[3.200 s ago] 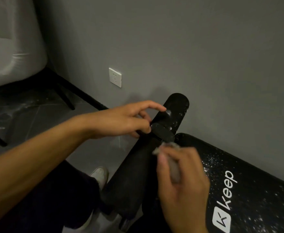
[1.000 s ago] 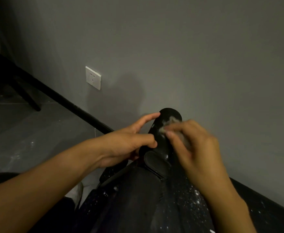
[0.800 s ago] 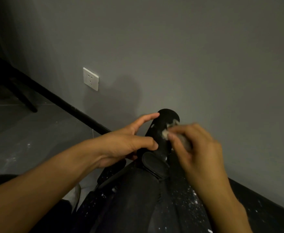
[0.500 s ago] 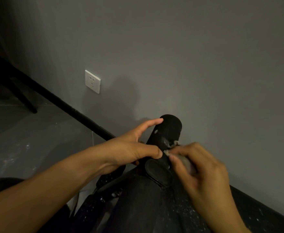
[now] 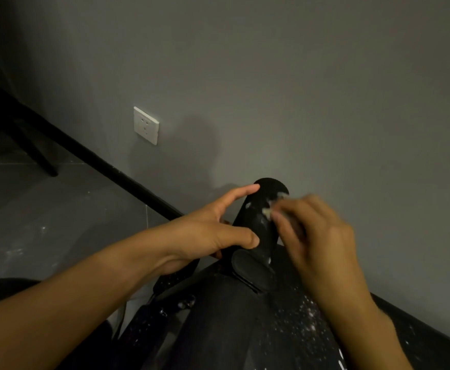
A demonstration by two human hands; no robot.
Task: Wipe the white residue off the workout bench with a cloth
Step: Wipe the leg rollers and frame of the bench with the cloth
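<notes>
Right hand [image 5: 322, 236] pinches a small cloth [image 5: 270, 208] in closed fingertips and rubs the upper side of the black roller [image 5: 261, 222] at the bench [image 5: 245, 329] end, near the wall [image 5: 271, 76]. Left hand [image 5: 207, 236] steadies the roller: thumb pressed on its side, index finger extended along it, other fingers hidden behind. White smears sit beside the cloth; many specks cover the bench pad below. To do this well: keep the left hand bracing so the roller can't spin, press firmly, use short strokes, turn the cloth to a clean face, then work down to the pad.
</notes>
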